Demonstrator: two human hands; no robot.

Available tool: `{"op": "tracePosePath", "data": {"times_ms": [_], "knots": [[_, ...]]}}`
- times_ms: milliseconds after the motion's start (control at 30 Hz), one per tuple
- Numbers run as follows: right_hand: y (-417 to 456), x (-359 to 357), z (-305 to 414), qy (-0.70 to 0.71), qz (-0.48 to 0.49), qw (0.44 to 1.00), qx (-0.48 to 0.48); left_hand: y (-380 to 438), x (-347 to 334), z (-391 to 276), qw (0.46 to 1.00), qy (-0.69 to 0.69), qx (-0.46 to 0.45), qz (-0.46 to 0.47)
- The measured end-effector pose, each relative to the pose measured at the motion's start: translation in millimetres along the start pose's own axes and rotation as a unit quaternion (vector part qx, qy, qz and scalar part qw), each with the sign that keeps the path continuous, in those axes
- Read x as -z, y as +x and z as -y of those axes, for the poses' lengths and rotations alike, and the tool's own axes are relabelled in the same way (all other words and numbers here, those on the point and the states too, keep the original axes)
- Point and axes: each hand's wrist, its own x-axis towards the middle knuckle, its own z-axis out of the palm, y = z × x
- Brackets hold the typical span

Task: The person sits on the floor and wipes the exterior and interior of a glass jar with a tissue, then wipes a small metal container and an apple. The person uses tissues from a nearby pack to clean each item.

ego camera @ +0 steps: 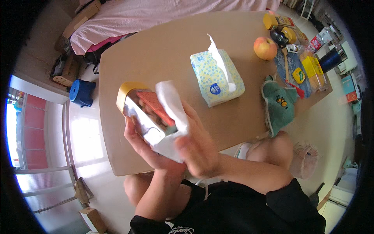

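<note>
My left hand [146, 149] grips a clear plastic jar [146, 117] from below and tilts it over the near part of the table. The jar has a yellow lid [133, 87] at its upper left end and a red label on its side. Brown pieces show inside, too blurred to name. In my right hand [201, 146] is a white paper tissue [172, 102], pressed around the jar's lower right end. The hand is blurred, and the tissue hides that end. Beyond the hands lies a soft tissue pack [217, 77] with one sheet sticking out.
The brown table [152, 55] carries an apple [265, 48], a green cloth [279, 102] with an ant-like picture, and a bag of bread [314, 70] at the right. Yellow-lidded jars [270, 21] stand at the far right. A blue stool [81, 92] is on the floor.
</note>
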Motion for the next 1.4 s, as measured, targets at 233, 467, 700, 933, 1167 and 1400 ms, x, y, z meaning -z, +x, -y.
{"op": "tracePosePath", "data": {"times_ms": [233, 467, 700, 933, 1167, 1400], "knots": [[0, -2, -13, -0.208, 0.109, 0.964, 0.129, -4, 3, 2, 0.996, 0.06, -0.06, -0.02], [24, 19, 6, 0.267, -0.028, 0.955, -0.123, -25, 11, 27, 0.965, 0.2, -0.134, 0.103], [5, 7, 23, 0.503, -0.132, 0.809, -0.275, -5, 16, 4, 0.96, 0.202, -0.061, 0.184], [16, 33, 41, 0.36, -0.062, 0.891, -0.269, 3, 15, -27, 0.912, 0.283, 0.047, 0.292], [12, 29, 9, -0.122, -0.084, 0.97, 0.193, -18, 11, 2, 0.963, 0.126, 0.006, 0.24], [15, 33, 37, 0.247, -0.148, 0.932, -0.221, 8, 25, -22, 0.974, -0.078, 0.112, 0.18]]}}
